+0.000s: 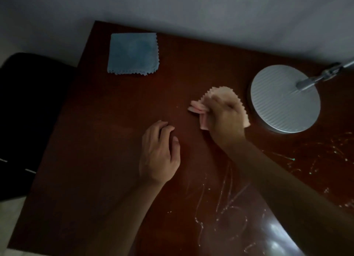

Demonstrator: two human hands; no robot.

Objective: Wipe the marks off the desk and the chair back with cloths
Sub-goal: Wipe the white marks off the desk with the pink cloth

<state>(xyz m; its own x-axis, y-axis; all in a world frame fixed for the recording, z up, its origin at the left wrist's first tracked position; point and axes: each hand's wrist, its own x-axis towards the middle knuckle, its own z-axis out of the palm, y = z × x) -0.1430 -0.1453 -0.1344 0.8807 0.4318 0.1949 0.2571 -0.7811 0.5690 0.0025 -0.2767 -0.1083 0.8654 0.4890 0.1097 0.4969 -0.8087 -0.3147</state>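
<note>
The dark reddish-brown desk [107, 140] fills the view. My right hand [224, 119] grips a bunched pink cloth [227, 94] on the desk, just left of the lamp base. My left hand [159, 152] rests on the desk with its fingers loosely curled and holds nothing. A folded blue cloth [133, 53] lies flat near the desk's far left corner. Pale scribbled marks [226, 204] cover the near right part of the desk, partly under my right forearm. A black chair [28, 112] stands to the left of the desk.
A round silver lamp base [283, 100] with a metal arm [325, 74] stands at the right of the desk. A grey wall runs along the desk's far edge. Pale floor shows at the lower left.
</note>
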